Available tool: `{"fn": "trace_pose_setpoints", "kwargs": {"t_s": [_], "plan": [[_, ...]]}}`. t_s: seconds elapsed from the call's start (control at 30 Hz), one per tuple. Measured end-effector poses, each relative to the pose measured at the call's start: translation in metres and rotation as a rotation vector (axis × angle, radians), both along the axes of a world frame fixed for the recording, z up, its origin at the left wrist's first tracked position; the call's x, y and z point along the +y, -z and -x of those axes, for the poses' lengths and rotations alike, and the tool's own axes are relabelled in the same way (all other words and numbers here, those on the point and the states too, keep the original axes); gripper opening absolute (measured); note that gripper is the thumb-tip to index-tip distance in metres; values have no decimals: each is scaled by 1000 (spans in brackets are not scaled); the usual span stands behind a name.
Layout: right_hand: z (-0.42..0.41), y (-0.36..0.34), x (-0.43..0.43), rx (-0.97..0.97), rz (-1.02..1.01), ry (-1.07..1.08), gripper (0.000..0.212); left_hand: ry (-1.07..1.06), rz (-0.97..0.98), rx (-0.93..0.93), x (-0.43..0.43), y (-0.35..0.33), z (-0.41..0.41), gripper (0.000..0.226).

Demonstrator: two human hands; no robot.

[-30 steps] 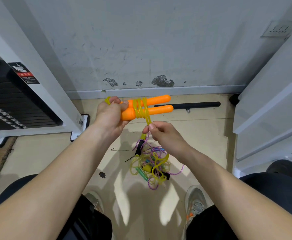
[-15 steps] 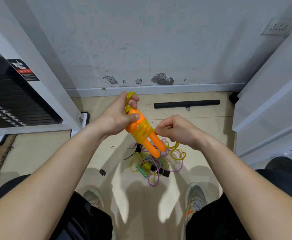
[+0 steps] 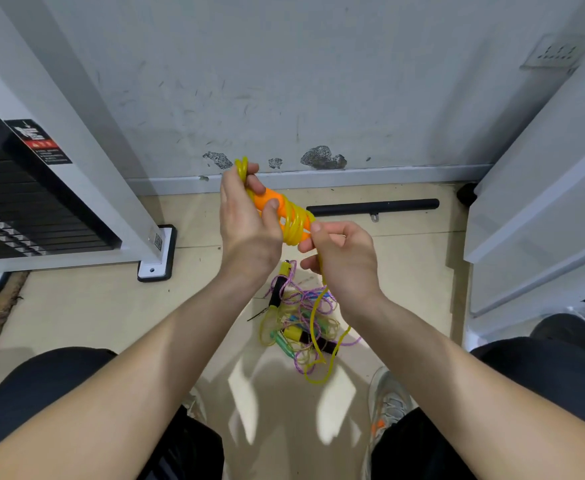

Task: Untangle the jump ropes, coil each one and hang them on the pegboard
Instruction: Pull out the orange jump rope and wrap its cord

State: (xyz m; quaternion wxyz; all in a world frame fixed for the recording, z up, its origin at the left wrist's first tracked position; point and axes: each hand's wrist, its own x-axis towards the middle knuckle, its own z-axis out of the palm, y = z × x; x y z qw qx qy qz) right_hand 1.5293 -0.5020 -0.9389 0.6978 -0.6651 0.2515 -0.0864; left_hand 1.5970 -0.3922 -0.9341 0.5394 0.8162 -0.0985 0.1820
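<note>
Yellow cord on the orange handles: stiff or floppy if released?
Likely springy, not limp: the yellow cord sits in round loops on the orange handles, and its tail hangs in curves from the right hand. It would probably unwind if let go. Its gloss suggests a slippery surface.

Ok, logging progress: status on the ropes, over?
Left hand grips orange handles, yellow rope wound round them. Right hand pinches that rope. Its tail runs into the floor tangle. Pegboard not in view.
</note>
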Motion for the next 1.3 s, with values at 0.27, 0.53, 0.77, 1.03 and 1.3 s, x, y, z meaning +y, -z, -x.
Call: {"fn": "trace_pose_setpoints", "kwargs": {"t_s": [0.27, 0.53, 0.77, 1.03, 1.3], "plan": [[4, -5, 4, 2, 84, -48, 25, -108, 205, 80, -10, -1, -2, 43], [10, 3, 6, -75, 309, -155, 29, -179, 764, 618, -6, -8, -16, 34], [2, 0, -21, 126, 423, -336, 64, 61, 1019, 865, 20, -21, -27, 31], [-3, -1, -50, -52, 236, -666, 13, 447, 799, 1021, 37, -23, -21, 24], [-2, 0, -58, 202, 894, -548, 22, 524, 224, 795, 38, -18, -11, 38]]}}
